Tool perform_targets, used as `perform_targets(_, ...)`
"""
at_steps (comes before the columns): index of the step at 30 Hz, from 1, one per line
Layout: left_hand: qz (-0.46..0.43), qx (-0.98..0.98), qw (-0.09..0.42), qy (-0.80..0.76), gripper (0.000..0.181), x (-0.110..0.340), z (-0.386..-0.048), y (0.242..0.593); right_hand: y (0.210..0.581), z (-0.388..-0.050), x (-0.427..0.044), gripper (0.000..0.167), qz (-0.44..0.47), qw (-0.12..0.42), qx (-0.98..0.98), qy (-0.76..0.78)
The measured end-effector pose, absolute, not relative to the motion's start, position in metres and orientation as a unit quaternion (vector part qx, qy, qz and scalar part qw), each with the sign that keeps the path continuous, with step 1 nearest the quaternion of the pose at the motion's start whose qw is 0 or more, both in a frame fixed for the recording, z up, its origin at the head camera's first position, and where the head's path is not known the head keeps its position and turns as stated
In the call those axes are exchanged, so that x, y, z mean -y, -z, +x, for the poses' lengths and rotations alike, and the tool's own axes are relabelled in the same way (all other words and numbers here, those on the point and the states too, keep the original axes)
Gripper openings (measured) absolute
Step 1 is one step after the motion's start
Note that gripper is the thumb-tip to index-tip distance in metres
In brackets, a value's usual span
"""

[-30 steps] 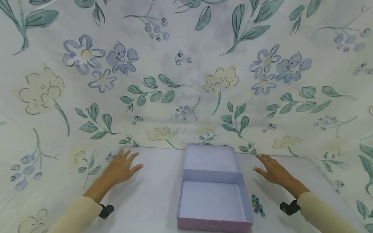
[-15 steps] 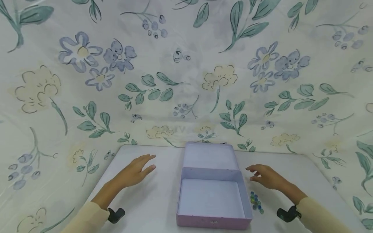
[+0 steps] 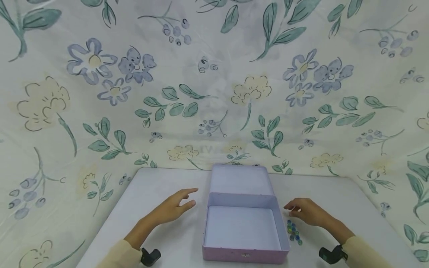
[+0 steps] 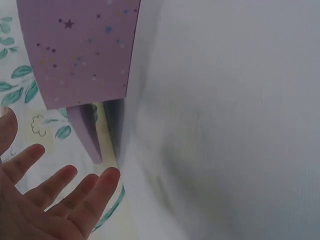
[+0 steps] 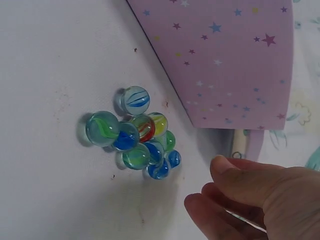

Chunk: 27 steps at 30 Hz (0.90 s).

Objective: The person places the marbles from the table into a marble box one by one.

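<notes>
Over the white table [image 3: 181,242] I see left hand [image 3: 172,208] and right hand [image 3: 307,211], empty, moved inward, seemingly approaching box [image 3: 228,254] and marbles [image 5: 142,129].

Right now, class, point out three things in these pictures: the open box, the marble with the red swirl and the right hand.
Open box [image 3: 243,227]: head view, on its inside floor.
Marble with the red swirl [image 5: 144,127]: right wrist view, on its visible middle.
Right hand [image 3: 309,212]: head view, on its back.

box [image 3: 228,255] on the table [image 3: 181,242], between my left hand [image 3: 172,209] and right hand [image 3: 307,212]. lid [image 3: 242,180] behind; marbles [image 5: 143,129] just right of the box.
</notes>
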<state>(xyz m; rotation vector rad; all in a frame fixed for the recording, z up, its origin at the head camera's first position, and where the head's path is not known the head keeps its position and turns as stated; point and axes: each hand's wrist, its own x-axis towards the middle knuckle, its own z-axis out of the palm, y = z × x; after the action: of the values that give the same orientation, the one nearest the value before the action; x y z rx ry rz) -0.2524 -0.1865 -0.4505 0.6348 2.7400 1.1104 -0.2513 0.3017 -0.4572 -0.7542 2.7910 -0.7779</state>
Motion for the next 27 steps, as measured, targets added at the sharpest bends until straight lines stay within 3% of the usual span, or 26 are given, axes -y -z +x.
perform_targets(12, 0.214, -0.853, 0.120, -0.461, 0.059, 0.164, -0.248, 0.467, 0.466, -0.251, -0.300, 0.019, -0.267, 0.106, -0.922, 0.261)
perform_targets(20, 0.229, -0.767, 0.192, -0.568, 0.065, 0.160, -0.244, 0.479, 0.470, -0.250, -0.299, 0.019, -0.322, 0.081, -0.914, 0.233)
perform_targets(27, 0.248, -0.739, 0.214, -0.589, 0.075, 0.159, -0.243, 0.484, 0.472, -0.252, -0.298, 0.018, -0.337, 0.078, -0.910, 0.229)
